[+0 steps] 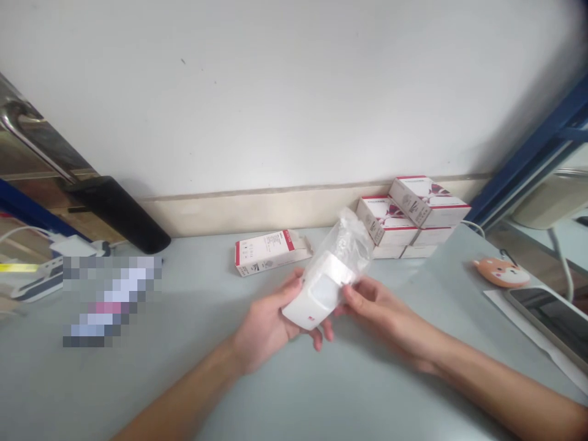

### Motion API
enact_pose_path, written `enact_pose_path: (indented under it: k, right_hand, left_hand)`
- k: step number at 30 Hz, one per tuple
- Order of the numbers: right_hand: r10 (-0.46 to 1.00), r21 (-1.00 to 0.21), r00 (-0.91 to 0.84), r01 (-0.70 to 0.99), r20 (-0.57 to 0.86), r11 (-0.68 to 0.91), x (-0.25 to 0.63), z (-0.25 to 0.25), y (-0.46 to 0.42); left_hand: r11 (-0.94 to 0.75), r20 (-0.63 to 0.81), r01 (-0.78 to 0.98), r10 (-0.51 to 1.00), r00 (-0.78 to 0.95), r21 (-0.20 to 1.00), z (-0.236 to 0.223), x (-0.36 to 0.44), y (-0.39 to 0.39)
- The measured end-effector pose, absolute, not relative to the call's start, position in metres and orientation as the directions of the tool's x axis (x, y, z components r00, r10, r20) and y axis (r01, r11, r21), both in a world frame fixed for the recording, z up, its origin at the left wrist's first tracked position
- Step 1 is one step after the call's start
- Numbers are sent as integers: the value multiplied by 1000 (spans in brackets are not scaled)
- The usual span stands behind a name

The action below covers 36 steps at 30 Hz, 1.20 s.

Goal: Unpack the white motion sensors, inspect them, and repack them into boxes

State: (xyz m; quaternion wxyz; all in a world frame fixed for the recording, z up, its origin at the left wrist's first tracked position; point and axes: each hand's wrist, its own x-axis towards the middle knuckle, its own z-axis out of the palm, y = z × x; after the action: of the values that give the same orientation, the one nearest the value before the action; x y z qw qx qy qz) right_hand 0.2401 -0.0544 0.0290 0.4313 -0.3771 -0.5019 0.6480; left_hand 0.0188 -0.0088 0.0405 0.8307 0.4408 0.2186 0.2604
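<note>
A small white device point(312, 300) with a tiny red mark lies in my left hand point(271, 324), whose fingers curl under and around it. Its far end sits inside a clear plastic bag point(344, 245). My right hand point(372, 303) pinches the bag and the device's upper edge from the right. Both hands hover just above the pale grey table point(206, 367), near its middle.
An open white and red carton point(269, 250) lies behind my hands. A stack of several similar boxes point(408, 214) stands at the back right by the wall. An orange animal-shaped item point(500, 271) and a tablet point(549, 318) lie right. A black object point(119, 214) and cables are left.
</note>
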Motion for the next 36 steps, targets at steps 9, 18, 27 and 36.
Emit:
enact_pose_path:
  k: [9, 18, 27, 36]
  right_hand:
    - [969, -949, -187, 239, 165, 208, 253, 27, -48]
    - [880, -807, -407, 419, 244, 417, 258, 27, -40]
    - [861, -639, -447, 594, 245, 490, 270, 36, -40]
    - [830, -708, -542, 536, 130, 460, 269, 37, -39]
  left_hand:
    - [148, -130, 13, 818, 561, 989, 32, 23, -13]
    - [-140, 88, 35, 777, 624, 989, 41, 11, -15]
    - [-157, -86, 338, 792, 605, 928, 28, 12, 1]
    - [-324, 50, 331, 776, 628, 886, 24, 14, -3]
